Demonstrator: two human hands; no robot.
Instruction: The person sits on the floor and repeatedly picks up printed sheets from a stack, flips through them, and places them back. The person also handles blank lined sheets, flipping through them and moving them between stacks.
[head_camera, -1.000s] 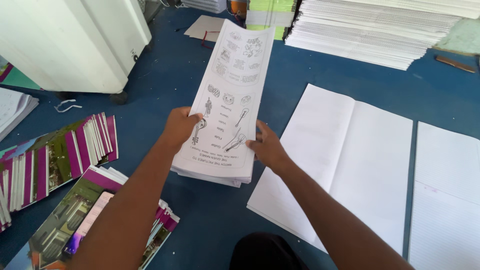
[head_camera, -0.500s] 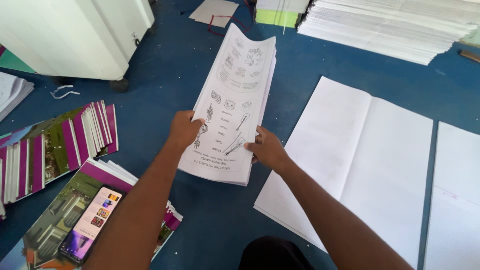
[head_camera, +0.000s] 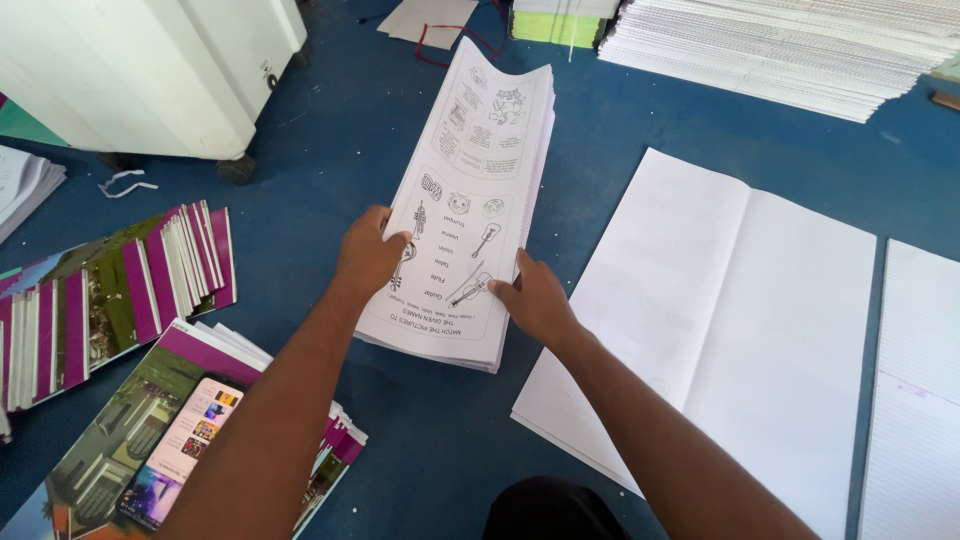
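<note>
Worksheet bundle, a thick stack of folded printed sheets with line drawings of instruments on its top page, lies lengthwise on the blue floor at the middle of the head view, its far end curling upward. The left hand clasps the bundle's left edge, thumb over the top page and fingers curled under. The right hand presses against the right edge near the near end, fingers closed around the side of the stack. Both hands thus grip it from opposite sides; the sheets look mostly squared up, though the lower right edges still fan slightly, so the evening-up appears nearly done but not finished.

To the right, a wide blank folded sheet stack lies open and untouched, with lined pages beside it. At the left sit fanned purple-and-green covers and more covers with a phone lying on them. A large pile of ruled paper waits at the top right, and a white cabinet on castors stands at the top left.
</note>
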